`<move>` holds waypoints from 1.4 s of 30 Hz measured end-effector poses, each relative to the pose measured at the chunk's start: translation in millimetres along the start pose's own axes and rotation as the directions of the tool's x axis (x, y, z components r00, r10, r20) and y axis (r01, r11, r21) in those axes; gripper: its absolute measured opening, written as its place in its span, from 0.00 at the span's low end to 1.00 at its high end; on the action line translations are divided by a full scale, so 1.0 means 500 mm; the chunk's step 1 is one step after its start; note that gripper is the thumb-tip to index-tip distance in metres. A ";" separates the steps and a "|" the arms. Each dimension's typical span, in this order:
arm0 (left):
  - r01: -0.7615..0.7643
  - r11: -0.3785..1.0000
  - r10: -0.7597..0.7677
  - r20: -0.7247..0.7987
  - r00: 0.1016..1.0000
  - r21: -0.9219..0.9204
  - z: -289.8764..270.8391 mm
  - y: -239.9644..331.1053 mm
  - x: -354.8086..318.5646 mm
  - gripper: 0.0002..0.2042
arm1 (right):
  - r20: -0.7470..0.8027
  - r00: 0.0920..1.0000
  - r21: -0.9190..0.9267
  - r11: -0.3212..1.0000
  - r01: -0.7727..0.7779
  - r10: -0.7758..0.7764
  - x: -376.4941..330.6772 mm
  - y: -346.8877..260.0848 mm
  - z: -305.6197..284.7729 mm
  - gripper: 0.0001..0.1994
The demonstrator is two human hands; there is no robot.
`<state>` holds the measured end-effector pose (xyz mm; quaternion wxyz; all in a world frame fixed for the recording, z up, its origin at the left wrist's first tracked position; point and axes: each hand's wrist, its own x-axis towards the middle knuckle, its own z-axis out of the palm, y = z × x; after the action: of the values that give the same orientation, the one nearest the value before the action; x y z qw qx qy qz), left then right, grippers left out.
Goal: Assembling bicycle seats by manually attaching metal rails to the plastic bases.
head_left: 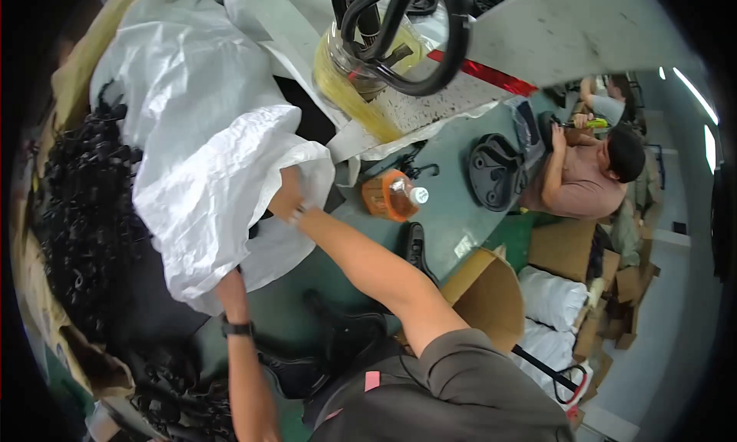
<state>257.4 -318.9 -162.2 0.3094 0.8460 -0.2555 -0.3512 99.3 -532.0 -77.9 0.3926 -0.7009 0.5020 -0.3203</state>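
Observation:
A large white woven plastic sack (207,181) stretches from the upper left toward me, its crumpled mouth facing my body. My right hand (286,195) is at the sack's mouth, blurred, with its fingers hidden by the plastic. Lower down, my left hand (230,290) reaches up against the sack's near edge. Its fingers are covered by the plastic, so I cannot see whether they grip it. A black band circles my left wrist, and a thin bracelet is on the right. What the sack holds is not visible.
A heap of small black parts (84,227) lies left of the sack. To the right are an orange-labelled bottle (395,196) and an open cardboard box (487,296). A jar (357,62) stands on a pale bench (437,108). A co-worker (587,169) holds a tool farther right.

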 end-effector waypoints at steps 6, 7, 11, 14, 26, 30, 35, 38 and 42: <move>0.623 -0.117 -0.301 0.626 0.719 -0.773 -0.034 0.126 -0.354 0.07 | 0.778 0.607 0.621 -0.057 -0.781 0.160 -0.278 -0.040 -0.137 0.19; 0.645 -0.075 -0.336 0.629 0.701 -0.760 -0.008 0.128 -0.387 0.10 | 0.802 0.563 0.597 -0.228 -0.769 0.200 -0.328 -0.021 -0.186 0.19; 0.659 0.317 -0.352 0.561 0.749 -0.681 0.045 0.158 -0.484 0.19 | 0.724 0.561 0.690 -0.403 -0.601 0.401 -0.467 0.005 -0.324 0.18; 0.605 0.478 -0.252 0.560 0.789 -0.636 0.089 0.153 -0.525 0.09 | 0.604 0.639 0.782 -0.199 -0.591 0.477 -0.535 0.027 -0.392 0.13; -0.707 0.692 0.522 0.579 0.627 0.142 0.286 0.268 -0.596 0.18 | -0.176 0.981 -0.432 0.889 -0.150 0.080 -0.724 0.183 -0.526 0.20; -0.919 0.330 0.599 0.704 0.381 0.216 0.333 0.257 -0.555 0.15 | -0.038 0.999 -0.534 0.846 0.002 -0.026 -0.728 0.207 -0.467 0.13; -0.958 0.182 0.516 0.809 0.283 0.220 0.360 0.246 -0.549 0.20 | 0.042 0.997 -0.584 0.808 0.074 -0.062 -0.722 0.216 -0.497 0.11; -0.963 0.167 0.608 0.747 0.269 0.212 0.355 0.255 -0.576 0.27 | 0.073 0.997 -0.611 0.788 0.074 -0.037 -0.719 0.223 -0.521 0.10; -0.866 0.500 0.721 0.559 0.408 -0.012 0.313 0.280 -0.531 0.20 | 0.030 0.997 -0.633 0.770 0.075 -0.072 -0.613 0.144 -0.481 0.08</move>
<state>-55.8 -295.1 -35.7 0.2394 0.5310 -0.7461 -0.3226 -225.3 -307.8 -40.3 0.1221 -0.8119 0.5519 -0.1463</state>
